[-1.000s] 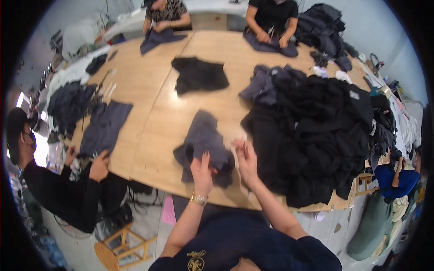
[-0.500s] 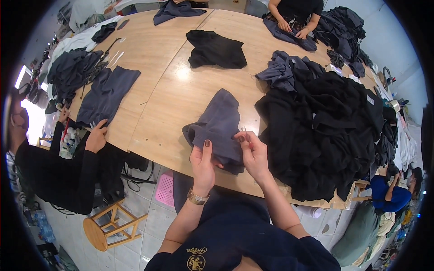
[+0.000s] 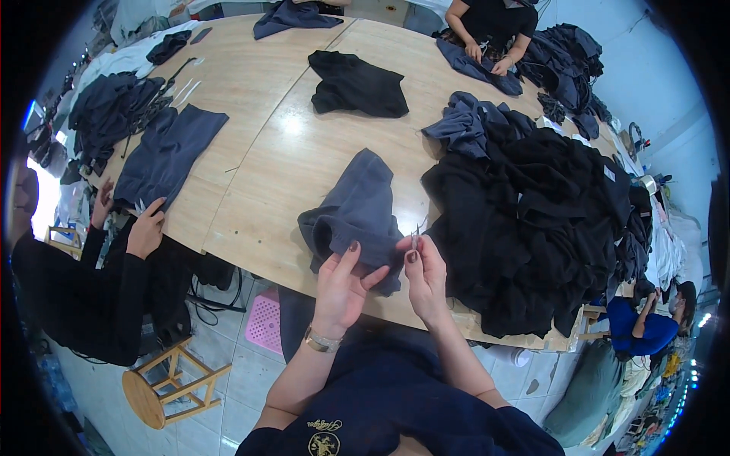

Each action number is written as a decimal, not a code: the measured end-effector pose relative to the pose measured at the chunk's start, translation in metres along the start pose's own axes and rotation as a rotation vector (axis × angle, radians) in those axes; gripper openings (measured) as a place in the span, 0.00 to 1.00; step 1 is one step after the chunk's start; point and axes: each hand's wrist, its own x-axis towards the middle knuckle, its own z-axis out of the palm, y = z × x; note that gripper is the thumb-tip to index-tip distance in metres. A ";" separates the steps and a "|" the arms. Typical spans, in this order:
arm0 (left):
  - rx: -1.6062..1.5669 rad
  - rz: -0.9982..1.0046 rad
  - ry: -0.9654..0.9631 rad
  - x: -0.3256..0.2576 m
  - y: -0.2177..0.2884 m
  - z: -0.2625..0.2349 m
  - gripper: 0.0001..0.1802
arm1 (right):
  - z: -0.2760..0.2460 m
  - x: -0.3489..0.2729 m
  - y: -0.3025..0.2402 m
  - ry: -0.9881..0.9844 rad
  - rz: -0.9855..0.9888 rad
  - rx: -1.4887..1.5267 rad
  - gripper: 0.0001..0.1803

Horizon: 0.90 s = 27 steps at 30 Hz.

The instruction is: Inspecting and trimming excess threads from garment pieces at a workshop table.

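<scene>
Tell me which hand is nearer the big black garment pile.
Right. The right hand, with a small metal tool, is beside the left edge of the black garment pile; the left hand is farther left, at the grey garment.

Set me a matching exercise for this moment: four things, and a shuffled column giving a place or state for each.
1. Left hand
2. Right hand
3. Black fabric pile
4. Wooden stool

A. On the floor
B. Gripping a small metal tool
C. On the right side of the table
D. At the grey garment's near edge

Pairs: 1-D, 2-B, 3-C, 4-A
</scene>
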 end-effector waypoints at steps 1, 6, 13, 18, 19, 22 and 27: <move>-0.123 -0.078 -0.026 -0.002 0.004 0.004 0.14 | -0.004 0.000 -0.001 -0.052 0.012 -0.028 0.08; -0.185 -0.090 -0.040 -0.009 0.009 0.009 0.16 | -0.017 -0.006 0.001 -0.163 -0.191 -0.226 0.10; -0.082 0.003 -0.009 -0.010 0.001 0.007 0.12 | -0.010 -0.011 0.001 -0.149 -0.035 -0.250 0.06; 0.102 0.116 -0.021 -0.008 -0.004 0.006 0.11 | -0.004 -0.005 -0.003 -0.097 0.046 0.045 0.06; 0.149 0.142 -0.018 -0.008 -0.005 0.007 0.11 | -0.002 -0.004 -0.002 -0.088 0.087 0.109 0.07; 0.225 0.198 -0.068 -0.007 -0.011 0.005 0.12 | 0.002 0.001 0.002 -0.091 0.053 0.163 0.11; 0.156 0.164 -0.063 -0.003 -0.012 0.000 0.13 | 0.005 0.002 -0.002 -0.113 0.188 0.366 0.10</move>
